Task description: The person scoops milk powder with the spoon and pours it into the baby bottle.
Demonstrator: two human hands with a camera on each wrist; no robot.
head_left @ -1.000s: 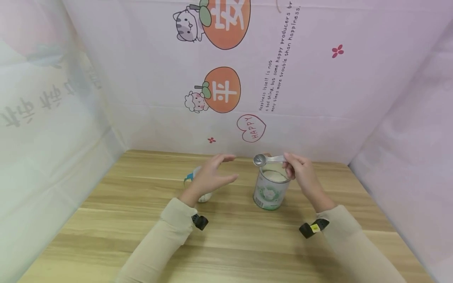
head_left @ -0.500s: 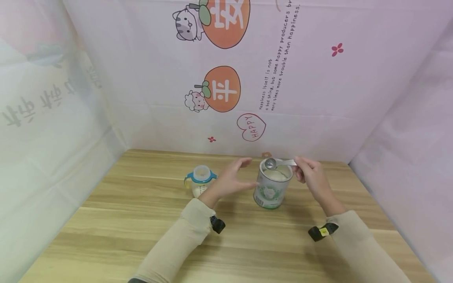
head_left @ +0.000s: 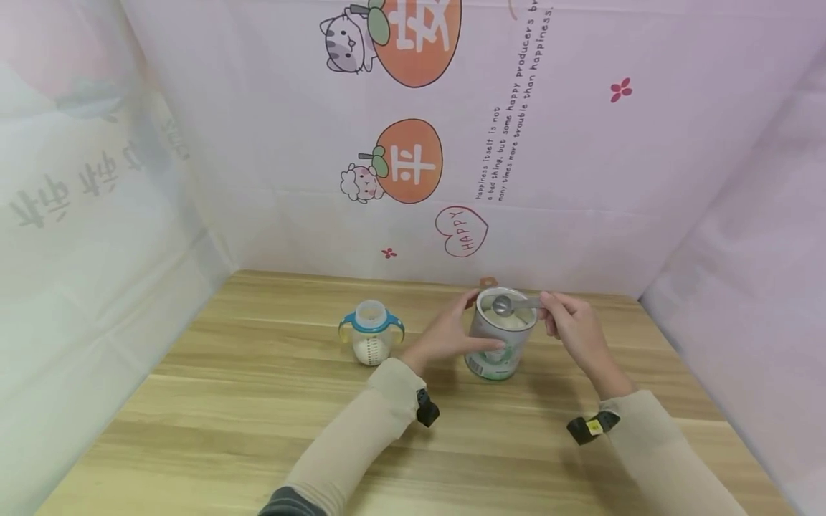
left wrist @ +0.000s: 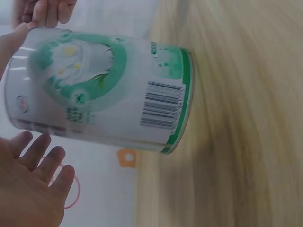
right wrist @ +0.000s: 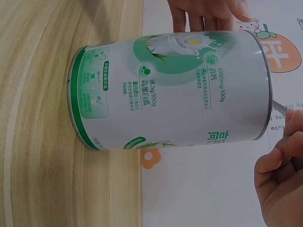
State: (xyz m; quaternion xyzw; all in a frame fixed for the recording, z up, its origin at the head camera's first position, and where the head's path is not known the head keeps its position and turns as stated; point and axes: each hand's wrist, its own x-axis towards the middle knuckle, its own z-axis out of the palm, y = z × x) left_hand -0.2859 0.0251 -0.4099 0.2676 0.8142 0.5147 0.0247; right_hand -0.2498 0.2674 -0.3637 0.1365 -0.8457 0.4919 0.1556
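A white-and-green milk powder can [head_left: 493, 367] stands upright on the table, its top uncovered and pale powder [head_left: 516, 321] inside. My left hand [head_left: 445, 335] is spread about the can's left side, thumb across the front. In the left wrist view its fingers [left wrist: 56, 163] are straight, with a gap to the can wall. My right hand [head_left: 577, 331] pinches the handle of a metal measuring spoon [head_left: 503, 306], whose round bowl is over the can's mouth. In the right wrist view only a bit of the handle [right wrist: 279, 107] shows past the rim.
Left of the can stands a baby bottle [head_left: 371, 342] with blue handles, uncapped, white contents at its bottom. The wooden table [head_left: 258, 408] ends at a printed cloth wall [head_left: 555, 244] close behind the can. Cloth hangs at both sides as well.
My left hand has moved right, from in front of the bottle to the can's side, so the bottle now shows. My right hand has lowered the spoon slightly, rightward over the can.
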